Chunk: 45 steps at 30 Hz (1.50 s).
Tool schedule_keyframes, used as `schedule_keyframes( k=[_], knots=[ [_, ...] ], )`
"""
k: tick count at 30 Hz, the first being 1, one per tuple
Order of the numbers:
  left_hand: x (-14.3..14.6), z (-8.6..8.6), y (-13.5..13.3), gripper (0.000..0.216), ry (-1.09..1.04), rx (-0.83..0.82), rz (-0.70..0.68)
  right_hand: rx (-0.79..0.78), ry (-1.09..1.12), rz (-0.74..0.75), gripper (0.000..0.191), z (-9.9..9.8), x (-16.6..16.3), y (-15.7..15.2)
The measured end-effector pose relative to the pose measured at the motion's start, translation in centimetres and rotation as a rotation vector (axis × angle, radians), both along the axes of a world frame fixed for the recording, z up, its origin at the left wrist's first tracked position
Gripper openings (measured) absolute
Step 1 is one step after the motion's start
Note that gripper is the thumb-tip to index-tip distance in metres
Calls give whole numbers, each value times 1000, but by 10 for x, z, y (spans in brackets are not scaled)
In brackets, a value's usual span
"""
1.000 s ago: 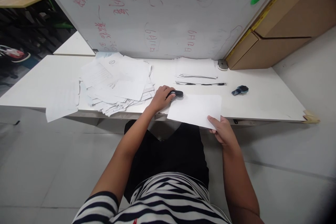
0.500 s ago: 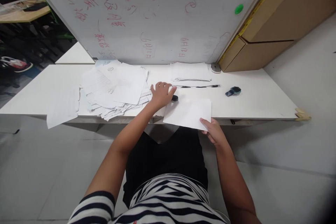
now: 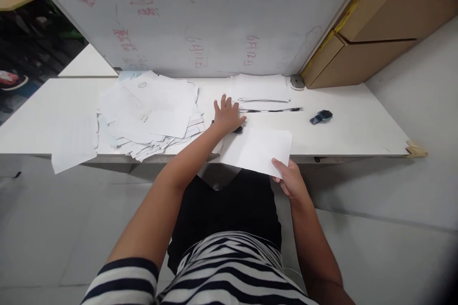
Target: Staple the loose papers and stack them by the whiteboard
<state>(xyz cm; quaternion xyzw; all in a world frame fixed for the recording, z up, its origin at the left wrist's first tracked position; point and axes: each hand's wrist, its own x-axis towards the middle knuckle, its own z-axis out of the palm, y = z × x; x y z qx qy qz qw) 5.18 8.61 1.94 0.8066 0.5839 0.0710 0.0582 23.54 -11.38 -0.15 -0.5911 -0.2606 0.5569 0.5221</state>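
My left hand (image 3: 228, 115) lies flat on the white table (image 3: 358, 133), fingers spread, over a small black object (image 3: 238, 129) that looks like a stapler and only peeks out at the hand's right side. A blank white sheet (image 3: 255, 148) lies just right of it and hangs over the table's near edge. My right hand (image 3: 288, 180) pinches that sheet's near right corner.
A messy pile of printed papers (image 3: 153, 109) covers the table's left, with one sheet (image 3: 73, 142) hanging over the edge. At the back lie a small paper stack (image 3: 261, 88) and a pen (image 3: 272, 110). A blue-black gadget (image 3: 321, 116) sits right. A whiteboard (image 3: 196, 9) and cardboard boxes (image 3: 375, 33) stand behind.
My left hand, curled around the black object a second ago, now lies flat on it with fingers spread. The white sheet has slid slightly left with my right hand.
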Motion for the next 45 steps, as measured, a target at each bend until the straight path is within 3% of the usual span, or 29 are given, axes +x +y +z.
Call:
schedule_keyframes(
  k=[4,8,13,16,21,27,38,45],
  knots=[
    [-2,4,-4,62,-86,-20,-2,-6,-62,8,30,-1,-2,0],
    [-11,9,-2,50,-337,-56,73,3,-103,15,28,3,-4,0],
    [-29,18,-14,46,-661,131,-25,13,-168,27,25,13,-3,-5],
    [-48,13,-31,42,-497,229,-13,8,-228,46,28,22,8,-8],
    [-69,-6,-46,47,-200,166,3,-13,-420,63,30,49,43,-21],
    [-68,-10,-46,49,-131,193,72,129,-388,-204,34,76,61,-40],
    [-68,-10,-50,49,-183,189,78,18,-243,-65,37,58,35,-35],
    [-66,-10,-50,46,-189,194,78,53,-240,-39,35,58,33,-32]
  ],
)
